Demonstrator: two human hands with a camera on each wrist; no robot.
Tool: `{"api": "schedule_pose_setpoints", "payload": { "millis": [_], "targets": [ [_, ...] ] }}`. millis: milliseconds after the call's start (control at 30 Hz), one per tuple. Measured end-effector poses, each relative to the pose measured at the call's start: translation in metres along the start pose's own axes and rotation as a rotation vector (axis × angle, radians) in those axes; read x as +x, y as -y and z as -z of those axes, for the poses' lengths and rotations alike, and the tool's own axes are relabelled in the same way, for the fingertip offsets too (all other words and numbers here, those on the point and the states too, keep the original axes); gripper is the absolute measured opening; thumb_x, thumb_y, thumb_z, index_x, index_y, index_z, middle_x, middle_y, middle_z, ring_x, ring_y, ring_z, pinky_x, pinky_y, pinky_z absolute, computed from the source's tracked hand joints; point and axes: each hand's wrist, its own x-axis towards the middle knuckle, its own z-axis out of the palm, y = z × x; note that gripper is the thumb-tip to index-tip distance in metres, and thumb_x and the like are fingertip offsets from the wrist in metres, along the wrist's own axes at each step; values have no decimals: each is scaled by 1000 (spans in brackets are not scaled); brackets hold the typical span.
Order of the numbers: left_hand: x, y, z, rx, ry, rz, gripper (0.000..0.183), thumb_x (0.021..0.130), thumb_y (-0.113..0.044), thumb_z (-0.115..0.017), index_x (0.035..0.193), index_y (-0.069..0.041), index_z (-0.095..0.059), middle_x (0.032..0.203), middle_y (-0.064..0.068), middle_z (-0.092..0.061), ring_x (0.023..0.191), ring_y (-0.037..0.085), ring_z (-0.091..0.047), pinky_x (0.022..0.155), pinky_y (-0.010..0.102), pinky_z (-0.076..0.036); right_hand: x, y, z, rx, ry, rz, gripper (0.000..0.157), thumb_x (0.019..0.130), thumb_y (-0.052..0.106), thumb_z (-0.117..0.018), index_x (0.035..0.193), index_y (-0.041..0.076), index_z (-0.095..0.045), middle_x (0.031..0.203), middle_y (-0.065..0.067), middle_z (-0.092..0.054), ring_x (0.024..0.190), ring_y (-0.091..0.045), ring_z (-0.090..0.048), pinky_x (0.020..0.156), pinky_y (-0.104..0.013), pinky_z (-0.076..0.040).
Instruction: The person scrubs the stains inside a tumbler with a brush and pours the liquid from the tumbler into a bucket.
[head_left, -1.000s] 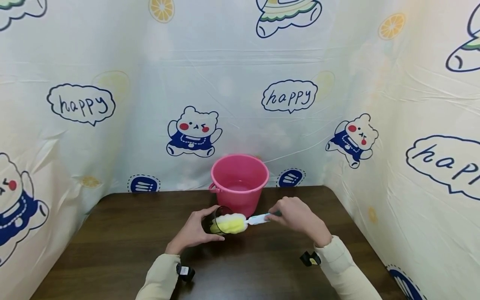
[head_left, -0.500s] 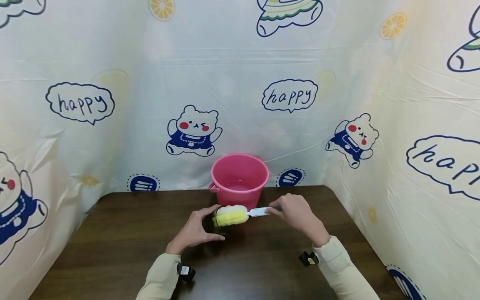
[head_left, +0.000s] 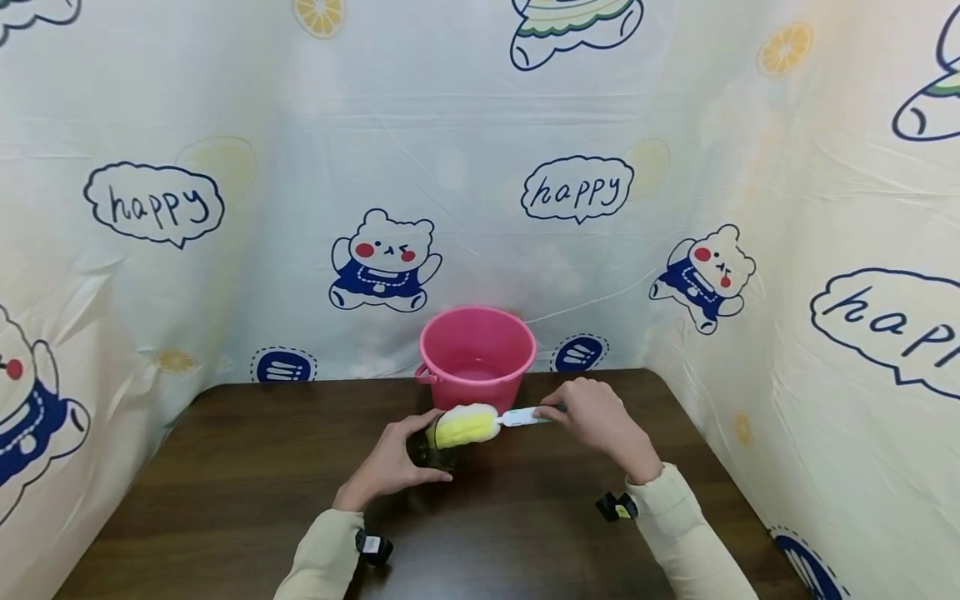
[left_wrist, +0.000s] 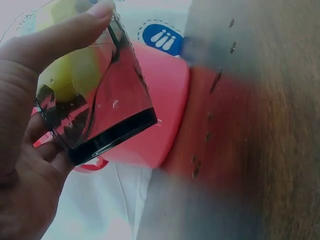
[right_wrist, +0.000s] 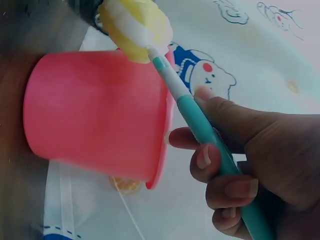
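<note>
1. The glass point(left_wrist: 116, 92) is tipped on its side in the air over the table point(head_left: 480, 533), in front of the bucket point(head_left: 476, 393), mouth toward the right hand point(head_left: 596, 421).
2. The left hand point(head_left: 390, 460) holds the glass, thumb on one side and fingers curled round the other. Drops show on the wall; if it is as wet as it looks, a loosening grip could let it slide and fall.
3. The brush point(head_left: 467, 427) has the tip of its sponge in the mouth, much of the sponge outside. A hard sideways push could lever the glass out of the left hand; pulling back could make the sponge spring free and flick water.
4. The right hand grips the teal handle point(right_wrist: 197, 120), fingers wrapped round it. A wet handle might twist in those fingers.
5. The bucket stands upright just beyond the glass; a swinging elbow or forearm seems unlikely to reach it, but a slipping glass could knock its wall.
6. What look like drops point(left_wrist: 218, 80) dot the table, which could make it slippery.
</note>
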Motion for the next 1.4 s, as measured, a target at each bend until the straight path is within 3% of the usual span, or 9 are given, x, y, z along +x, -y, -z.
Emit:
{"api": "schedule_pose_setpoints", "payload": {
  "millis": [200,333,467,667,833,933,1100,1200,1400],
  "targets": [
    [2,0,-2,13,-14,-12,93,67,-25,-98,148,-12,-54,145,1,-59,132,26,-55,106,56,-48,0,-2,-5,-32,67,-72,15,90,38,-77,89,24,-84,68,16,-67,55,-6,-48,50,-23,-42],
    [6,-2,-4,16,-24,-60,92,66,-25,-98,147,-13,-55,143,2,-61,130,26,-56,105,55,-50,-6,8,0,-56,84,31,17,90,38,-77,86,22,-83,67,16,-65,54,-4,-47,50,-21,-43],
    [7,-5,-8,24,-34,-78,91,67,-28,-98,146,-16,-55,142,-2,-61,128,24,-58,103,52,-52,-7,16,11,-65,10,127,16,91,35,-77,81,23,-80,60,17,-59,50,-3,-42,47,-20,-39],
    [5,-7,-8,12,-50,-17,91,66,-27,-98,146,-18,-56,145,-2,-59,133,26,-55,106,54,-48,2,14,13,-110,-21,42,20,92,39,-74,76,29,-76,52,18,-46,48,-4,-37,46,-21,-33],
    [5,-6,-7,11,-58,18,94,67,-36,-97,148,-13,-54,149,2,-56,137,31,-52,107,58,-46,3,13,11,-94,54,-10,17,91,39,-76,83,26,-83,59,17,-59,49,-4,-43,46,-22,-37],
    [6,-4,-8,-6,-53,35,97,67,-41,-96,149,-13,-53,150,3,-55,137,29,-51,108,57,-46,2,16,13,-73,87,15,16,89,37,-78,84,23,-84,66,16,-66,51,-4,-46,47,-22,-41],
    [6,-3,-11,-51,-67,91,103,67,-45,-95,151,-8,-49,152,7,-52,138,30,-50,109,58,-44,4,18,16,-76,35,60,16,89,38,-78,85,24,-84,61,16,-61,50,-5,-42,45,-22,-37],
    [5,-3,-12,-61,-82,112,106,67,-48,-94,152,-6,-46,154,9,-50,140,30,-49,109,59,-44,5,17,17,-87,7,9,15,90,38,-78,87,24,-84,59,17,-58,51,-6,-43,46,-22,-36],
    [5,-3,-13,-43,-86,111,104,67,-47,-94,152,-6,-48,152,8,-52,139,31,-50,109,59,-44,1,16,17,-68,99,-44,16,89,39,-79,85,24,-84,61,19,-60,52,-7,-44,48,-24,-39]
  ]
}}
